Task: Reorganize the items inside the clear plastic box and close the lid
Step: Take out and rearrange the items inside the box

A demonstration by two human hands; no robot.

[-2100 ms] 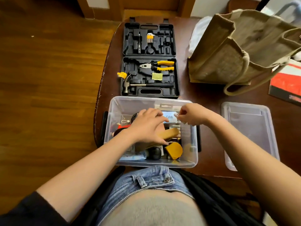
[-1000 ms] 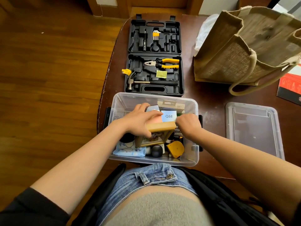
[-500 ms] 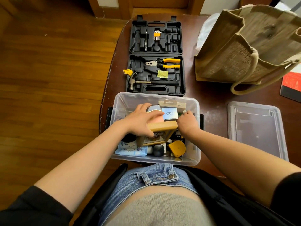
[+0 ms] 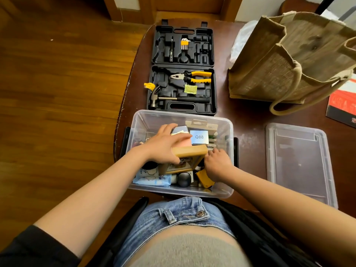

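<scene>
The clear plastic box (image 4: 230, 132) stands open at the table's near edge, full of small items. My left hand (image 4: 163, 146) lies over a wooden picture frame (image 4: 189, 151) that stands on edge in the box, thumb under its top bar, fingers reaching over a pink pad and a dark phone. My right hand (image 4: 217, 164) reaches down into the box's right side just right of the frame, fingers curled among the items; what they touch is hidden. A small Q88 box (image 4: 199, 137), a yellow tape measure (image 4: 204, 179) and a black ball (image 4: 184, 179) lie inside. The clear lid (image 4: 300, 162) lies to the right.
An open black tool case (image 4: 183, 70) with pliers and a hammer lies just behind the box. A jute tote bag (image 4: 292, 60) stands at the back right, a red booklet (image 4: 344, 103) at the right edge. Wooden floor lies left of the table.
My right hand has come back from the Q88 box and dropped lower into the box's right side. My left hand stays on the wooden frame, which now stands more upright.
</scene>
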